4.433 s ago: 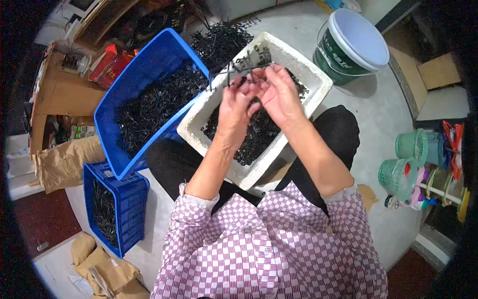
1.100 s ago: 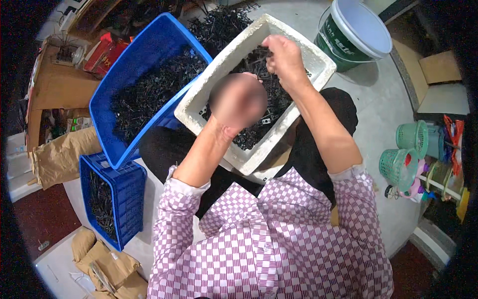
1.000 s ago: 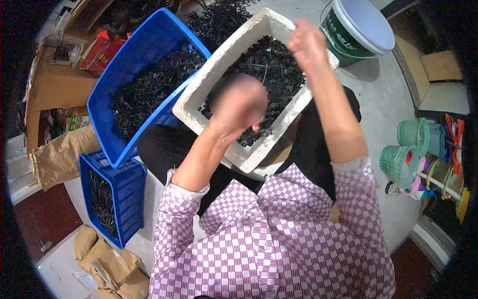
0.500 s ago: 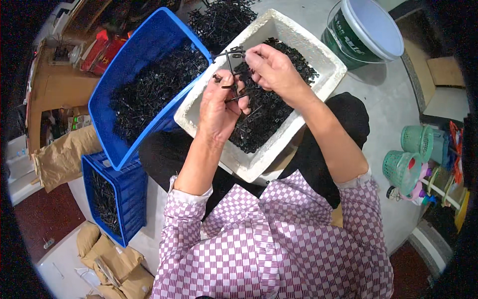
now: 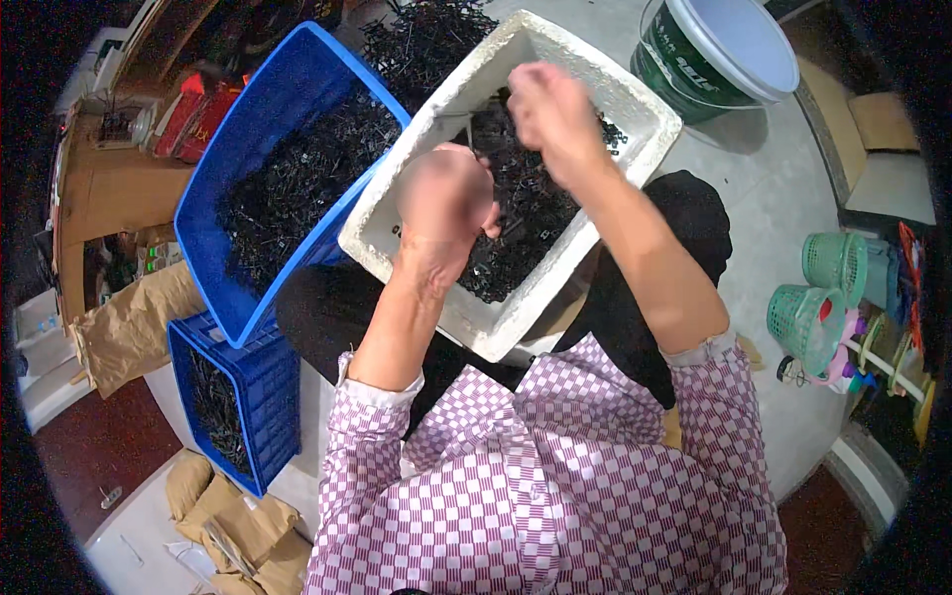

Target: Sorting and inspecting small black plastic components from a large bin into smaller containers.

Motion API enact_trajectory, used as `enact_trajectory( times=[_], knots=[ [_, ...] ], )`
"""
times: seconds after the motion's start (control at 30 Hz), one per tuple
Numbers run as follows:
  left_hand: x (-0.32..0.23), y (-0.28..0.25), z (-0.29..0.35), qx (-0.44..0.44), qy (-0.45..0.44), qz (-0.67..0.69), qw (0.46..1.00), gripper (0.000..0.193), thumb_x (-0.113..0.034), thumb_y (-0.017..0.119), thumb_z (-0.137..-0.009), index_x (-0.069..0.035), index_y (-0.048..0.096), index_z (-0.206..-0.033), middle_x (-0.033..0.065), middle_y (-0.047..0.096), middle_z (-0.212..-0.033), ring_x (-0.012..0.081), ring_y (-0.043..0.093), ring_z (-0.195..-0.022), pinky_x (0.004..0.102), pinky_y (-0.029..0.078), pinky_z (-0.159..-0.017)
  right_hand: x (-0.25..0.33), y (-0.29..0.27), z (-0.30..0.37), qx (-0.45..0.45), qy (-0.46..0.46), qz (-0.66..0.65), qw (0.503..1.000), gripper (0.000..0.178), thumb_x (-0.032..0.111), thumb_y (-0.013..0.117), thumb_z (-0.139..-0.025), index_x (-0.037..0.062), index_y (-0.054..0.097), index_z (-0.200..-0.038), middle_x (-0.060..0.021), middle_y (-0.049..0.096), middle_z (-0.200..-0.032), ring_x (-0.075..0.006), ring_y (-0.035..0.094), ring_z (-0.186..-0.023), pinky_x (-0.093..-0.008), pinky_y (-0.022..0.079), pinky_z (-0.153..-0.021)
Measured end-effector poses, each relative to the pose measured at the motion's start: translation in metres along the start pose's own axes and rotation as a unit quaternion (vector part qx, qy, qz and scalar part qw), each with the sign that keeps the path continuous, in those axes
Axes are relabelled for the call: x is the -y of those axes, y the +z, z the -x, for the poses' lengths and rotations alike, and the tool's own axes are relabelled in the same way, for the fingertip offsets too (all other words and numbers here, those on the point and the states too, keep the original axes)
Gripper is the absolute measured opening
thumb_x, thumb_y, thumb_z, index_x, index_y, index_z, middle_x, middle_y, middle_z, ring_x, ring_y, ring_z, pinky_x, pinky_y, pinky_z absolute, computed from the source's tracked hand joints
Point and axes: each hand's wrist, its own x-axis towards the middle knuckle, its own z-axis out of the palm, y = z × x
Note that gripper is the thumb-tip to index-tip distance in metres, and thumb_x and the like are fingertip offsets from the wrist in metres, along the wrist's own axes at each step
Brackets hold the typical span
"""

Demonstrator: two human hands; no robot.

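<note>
A white foam box (image 5: pixel 605 104) rests on my lap, half full of small black metal parts (image 5: pixel 521 213). My left hand (image 5: pixel 444 203) hovers over the box's near left side, motion-blurred and closed like a fist, with a thin black part sticking up from it. My right hand (image 5: pixel 547 111) is above the far half of the box. Its fingers curl down toward the pile, and whether they pinch a part is hidden. The two hands are apart.
A tilted blue crate (image 5: pixel 288 109) of the same black parts leans against the box's left side. A second blue crate (image 5: pixel 263 392) stands lower left beside brown paper sacks (image 5: pixel 129 327). A green lidded bucket (image 5: pixel 709 55) and green baskets (image 5: pixel 808 317) are on the right.
The hands were together over the box, working a black part between them. They have now separated: the right hand went to the far side of the pile and the left hand dropped nearer.
</note>
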Motion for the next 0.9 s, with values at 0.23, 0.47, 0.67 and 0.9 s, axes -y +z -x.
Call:
enact_trajectory(
  times=[0.23, 0.47, 0.67, 0.9],
  knots=[
    [-0.001, -0.007, 0.002, 0.005, 0.03, -0.011, 0.999, 0.017, -0.025, 0.053, -0.088, -0.01, 0.046, -0.088, 0.0031, 0.05, -0.071, 0.013, 0.05, -0.05, 0.0255, 0.045, -0.043, 0.002, -0.011, 0.002, -0.003, 0.1, -0.204, 0.974, 0.013, 0.013, 0.049, -0.089, 0.0012, 0.053, -0.092, -0.0033, 0.05, -0.071, -0.0051, 0.042, -0.051, -0.0185, 0.033, -0.045],
    [0.001, -0.01, 0.001, -0.023, 0.06, -0.014, 0.998, 0.018, -0.027, 0.053, -0.088, -0.01, 0.047, -0.087, 0.0029, 0.05, -0.072, 0.0129, 0.05, -0.052, 0.0253, 0.045, -0.043, -0.007, 0.012, 0.018, 0.175, 0.129, -0.139, 0.966, 0.019, 0.018, 0.057, -0.085, 0.0047, 0.055, -0.1, -0.0002, 0.057, -0.079, -0.0045, 0.049, -0.06, -0.0171, 0.035, -0.05],
    [0.005, -0.009, -0.003, -0.017, 0.062, -0.024, 0.998, 0.018, -0.027, 0.053, -0.088, -0.01, 0.047, -0.087, 0.0027, 0.05, -0.073, 0.0124, 0.051, -0.053, 0.0251, 0.045, -0.043, -0.005, 0.022, 0.022, 0.15, 0.109, -0.096, 0.978, 0.019, 0.019, 0.06, -0.084, 0.0069, 0.056, -0.098, 0.0043, 0.056, -0.077, -0.0025, 0.048, -0.06, -0.0163, 0.036, -0.051],
    [0.007, -0.005, -0.004, -0.023, 0.039, -0.026, 0.999, 0.017, -0.026, 0.053, -0.088, -0.01, 0.048, -0.087, 0.0022, 0.05, -0.072, 0.0121, 0.05, -0.051, 0.0244, 0.045, -0.043, -0.015, 0.024, 0.016, 0.084, 0.031, -0.023, 0.996, 0.014, 0.016, 0.059, -0.083, 0.0056, 0.058, -0.093, 0.0039, 0.057, -0.075, -0.0025, 0.049, -0.061, -0.0166, 0.037, -0.052]
  ],
)
